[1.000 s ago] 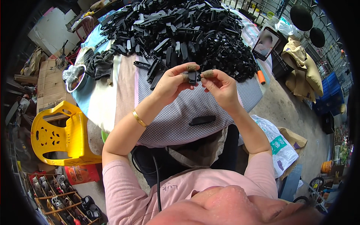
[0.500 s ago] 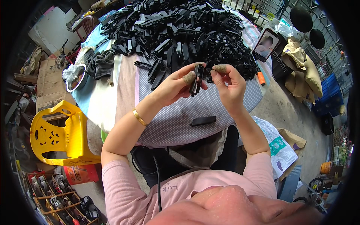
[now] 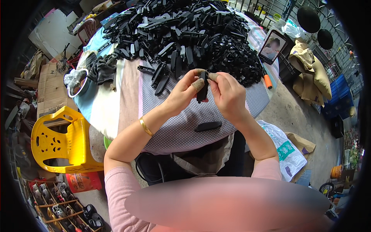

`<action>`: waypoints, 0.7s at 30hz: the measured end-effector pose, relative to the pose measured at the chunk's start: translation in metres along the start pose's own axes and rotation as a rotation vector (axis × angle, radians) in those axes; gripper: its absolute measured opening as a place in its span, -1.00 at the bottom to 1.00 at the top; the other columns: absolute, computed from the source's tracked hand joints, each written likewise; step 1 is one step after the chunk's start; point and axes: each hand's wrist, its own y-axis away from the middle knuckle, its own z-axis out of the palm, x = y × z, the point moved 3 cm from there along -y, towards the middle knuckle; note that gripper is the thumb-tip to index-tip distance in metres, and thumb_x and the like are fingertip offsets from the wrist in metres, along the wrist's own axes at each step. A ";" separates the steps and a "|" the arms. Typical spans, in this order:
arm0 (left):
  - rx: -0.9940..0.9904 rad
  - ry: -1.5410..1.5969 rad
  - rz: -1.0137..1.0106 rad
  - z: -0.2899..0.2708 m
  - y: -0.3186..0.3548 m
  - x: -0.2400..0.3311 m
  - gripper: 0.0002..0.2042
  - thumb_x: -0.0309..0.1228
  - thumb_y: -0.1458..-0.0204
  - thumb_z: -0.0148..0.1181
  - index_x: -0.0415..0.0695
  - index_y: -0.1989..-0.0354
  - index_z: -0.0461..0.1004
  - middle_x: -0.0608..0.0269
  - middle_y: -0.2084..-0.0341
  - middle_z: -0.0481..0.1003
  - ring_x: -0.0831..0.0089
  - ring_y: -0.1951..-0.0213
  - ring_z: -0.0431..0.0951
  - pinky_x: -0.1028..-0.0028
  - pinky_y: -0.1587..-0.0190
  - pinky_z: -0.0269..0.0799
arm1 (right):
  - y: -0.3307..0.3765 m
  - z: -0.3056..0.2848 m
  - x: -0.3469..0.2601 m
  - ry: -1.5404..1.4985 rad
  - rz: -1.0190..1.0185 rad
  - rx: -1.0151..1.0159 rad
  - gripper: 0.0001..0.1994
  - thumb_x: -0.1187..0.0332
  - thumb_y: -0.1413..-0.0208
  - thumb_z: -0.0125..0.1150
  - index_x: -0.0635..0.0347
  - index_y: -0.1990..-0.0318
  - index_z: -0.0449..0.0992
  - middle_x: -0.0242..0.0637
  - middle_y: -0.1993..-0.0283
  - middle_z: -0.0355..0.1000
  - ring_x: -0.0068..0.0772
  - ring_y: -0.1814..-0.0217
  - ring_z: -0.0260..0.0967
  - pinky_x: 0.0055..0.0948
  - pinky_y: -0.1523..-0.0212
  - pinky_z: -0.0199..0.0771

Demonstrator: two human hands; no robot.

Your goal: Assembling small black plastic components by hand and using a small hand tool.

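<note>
**Two hands gripping a black part over a table**

Both hands are pinching one narrow black part (image 3: 202,89), holding it upright above the dotted cloth (image 3: 174,127). The left hand (image 3: 182,94) is closing on it with a taped thumb; the right hand (image 3: 228,94) is gripping its top edge. A second part (image 3: 208,126) is lying just below, and a large pile (image 3: 185,34) is sitting behind.
</note>
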 end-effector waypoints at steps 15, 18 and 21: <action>0.217 -0.921 0.077 0.002 0.008 0.008 -0.77 -0.39 -0.09 -0.02 -0.28 0.20 0.45 0.14 0.74 0.36 0.58 0.66 0.27 0.50 0.57 0.23 | 0.025 0.025 0.006 -0.019 -0.038 -0.488 -0.90 0.46 0.02 0.02 0.26 0.47 0.26 -0.17 0.55 0.28 -0.17 0.58 0.32 -0.33 0.58 0.33; 0.203 -0.913 0.047 0.002 0.008 0.007 -0.78 -0.40 -0.10 -0.03 -0.28 0.20 0.46 0.16 0.76 0.34 0.61 0.69 0.23 0.51 0.61 0.19 | 0.026 0.025 0.007 -0.073 -0.032 -0.501 -0.90 0.46 0.03 0.03 0.27 0.47 0.25 -0.16 0.55 0.28 -0.16 0.58 0.32 -0.32 0.58 0.33; 0.188 -0.920 -0.009 0.006 0.008 0.013 -0.83 -0.45 -0.06 -0.04 -0.29 0.35 0.44 -0.09 0.66 0.42 0.08 0.61 0.45 0.31 0.52 0.32 | 0.025 0.025 0.008 -0.110 -0.045 -0.497 -0.89 0.46 0.03 0.03 0.28 0.47 0.25 -0.15 0.55 0.28 -0.15 0.59 0.32 -0.32 0.59 0.33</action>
